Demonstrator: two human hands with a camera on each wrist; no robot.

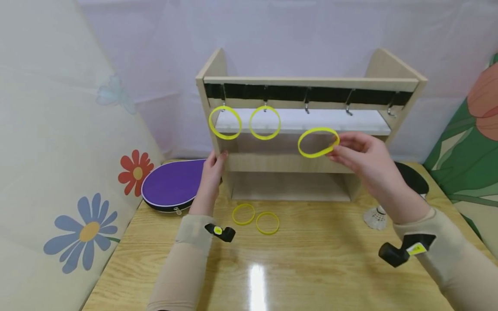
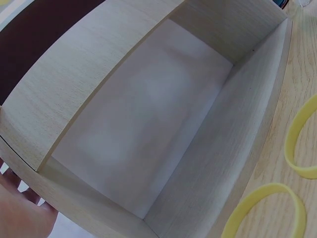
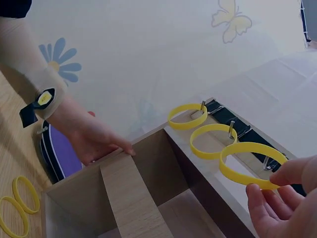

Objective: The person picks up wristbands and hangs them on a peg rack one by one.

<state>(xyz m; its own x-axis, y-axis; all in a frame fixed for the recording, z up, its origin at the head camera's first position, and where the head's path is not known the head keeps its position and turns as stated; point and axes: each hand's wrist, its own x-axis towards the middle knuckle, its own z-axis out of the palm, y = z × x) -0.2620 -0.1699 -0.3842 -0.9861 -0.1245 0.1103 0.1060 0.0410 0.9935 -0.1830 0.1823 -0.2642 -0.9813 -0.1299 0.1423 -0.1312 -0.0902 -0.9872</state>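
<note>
Between thumb and fingers, my right hand pinches a yellow wristband, held in front of and below the row of hooks. My left hand grips the left side panel of a small wooden shelf, its thumb on the front edge. Two more yellow bands hang from the shelf's hooks: one band on the leftmost hook, another band on the second. The third hook and those to its right are bare. In the right wrist view, the held wristband appears close to a hook.
Two loose yellow bands, the left one and the right one, lie on the wooden table before the shelf. A purple zip case lies left of it. A shuttlecock and a black round object are at the right.
</note>
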